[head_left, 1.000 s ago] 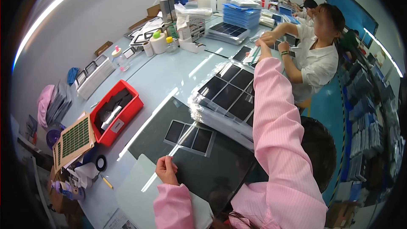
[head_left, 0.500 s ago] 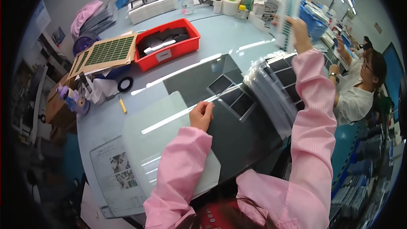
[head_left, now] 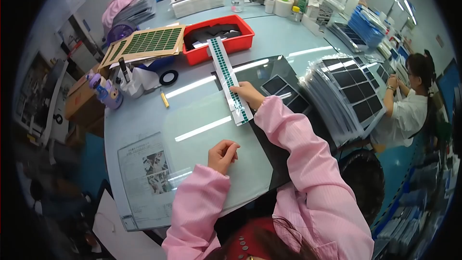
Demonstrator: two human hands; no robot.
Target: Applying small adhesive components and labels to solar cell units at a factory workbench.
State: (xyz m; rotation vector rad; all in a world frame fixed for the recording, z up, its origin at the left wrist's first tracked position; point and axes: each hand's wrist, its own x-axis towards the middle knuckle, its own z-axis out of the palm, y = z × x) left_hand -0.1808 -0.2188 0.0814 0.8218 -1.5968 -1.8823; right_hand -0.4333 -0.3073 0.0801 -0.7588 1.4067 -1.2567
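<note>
My right hand grips a long white strip with rows of small dark green pieces. It tilts over the middle of the table, its far end in front of the red bin. My left hand is loosely closed above the pale translucent mat, with nothing visible in it. Right of the strip lies a clear-edged panel with dark rectangular windows on the dark glossy sheet. Farther right rises a stack of similar panels in clear sleeves.
Cardboard sheets with green grids lie left of the bin. Nearby are a roll of black tape, a yellow stick and a purple bottle. A printed sheet lies front left. A co-worker sits at the right.
My right hand has brought the strip down and left from the raised far right to the middle of the table. My left hand has shifted nearer to me; the view has turned.
</note>
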